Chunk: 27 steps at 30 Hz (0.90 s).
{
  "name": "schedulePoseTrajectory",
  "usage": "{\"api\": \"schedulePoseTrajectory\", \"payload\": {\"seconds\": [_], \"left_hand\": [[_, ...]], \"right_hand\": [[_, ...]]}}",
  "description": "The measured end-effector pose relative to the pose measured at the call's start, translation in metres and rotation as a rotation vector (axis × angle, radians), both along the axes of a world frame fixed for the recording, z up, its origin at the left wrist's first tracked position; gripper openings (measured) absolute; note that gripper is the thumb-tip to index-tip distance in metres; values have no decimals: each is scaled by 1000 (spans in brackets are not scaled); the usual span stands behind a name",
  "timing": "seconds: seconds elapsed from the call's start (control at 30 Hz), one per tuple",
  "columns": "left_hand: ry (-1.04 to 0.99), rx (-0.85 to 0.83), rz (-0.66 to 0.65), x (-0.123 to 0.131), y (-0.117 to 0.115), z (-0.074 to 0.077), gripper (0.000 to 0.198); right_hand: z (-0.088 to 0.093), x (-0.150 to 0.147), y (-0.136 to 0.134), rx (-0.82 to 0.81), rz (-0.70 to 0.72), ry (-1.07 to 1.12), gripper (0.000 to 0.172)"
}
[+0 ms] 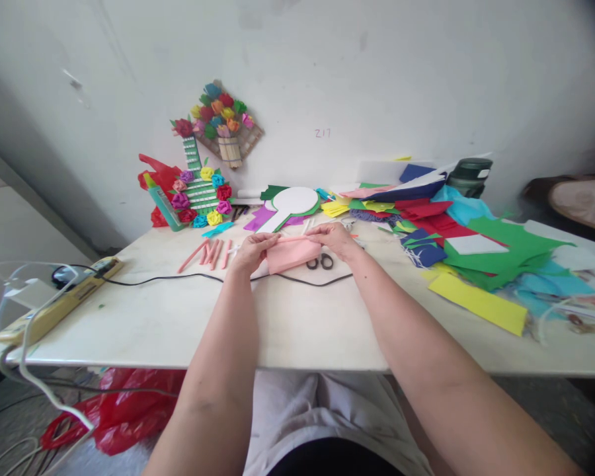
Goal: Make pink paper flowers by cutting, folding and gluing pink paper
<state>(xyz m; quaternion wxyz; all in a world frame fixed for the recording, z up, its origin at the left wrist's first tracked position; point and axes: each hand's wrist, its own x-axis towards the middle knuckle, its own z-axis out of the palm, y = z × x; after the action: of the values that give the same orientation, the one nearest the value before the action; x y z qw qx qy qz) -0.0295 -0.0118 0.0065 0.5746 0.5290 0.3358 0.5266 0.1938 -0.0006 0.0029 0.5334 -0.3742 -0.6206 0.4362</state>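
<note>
A piece of pink paper (292,256) is stretched between my two hands above the table, its top edge folded or rolled over. My left hand (252,252) pinches its left end, and my right hand (334,239) pinches the top right corner. Below the right hand, the dark handles of a pair of scissors (321,262) show; the blades are hidden. Several rolled pink paper strips (212,254) lie to the left of my left hand. Behind the hands rests a white round paddle-shaped cutout (295,201) with green edging.
A black cord (153,279) crosses the table from a power strip (64,301). Coloured paper sheets (496,258) pile up at right near a dark green jar (469,177). At back left stand a glue bottle (166,205) and a paper-flower craft (202,192).
</note>
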Motion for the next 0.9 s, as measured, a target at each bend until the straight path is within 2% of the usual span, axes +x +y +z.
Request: {"api": "schedulePoseTrajectory", "payload": {"seconds": [0.3, 0.9], "left_hand": [[29, -18, 30, -1, 2, 0, 28], [134, 49, 36, -4, 8, -5, 37]], "right_hand": [[1, 1, -1, -22, 4, 17, 19], [1, 2, -1, -51, -10, 65, 22]]}}
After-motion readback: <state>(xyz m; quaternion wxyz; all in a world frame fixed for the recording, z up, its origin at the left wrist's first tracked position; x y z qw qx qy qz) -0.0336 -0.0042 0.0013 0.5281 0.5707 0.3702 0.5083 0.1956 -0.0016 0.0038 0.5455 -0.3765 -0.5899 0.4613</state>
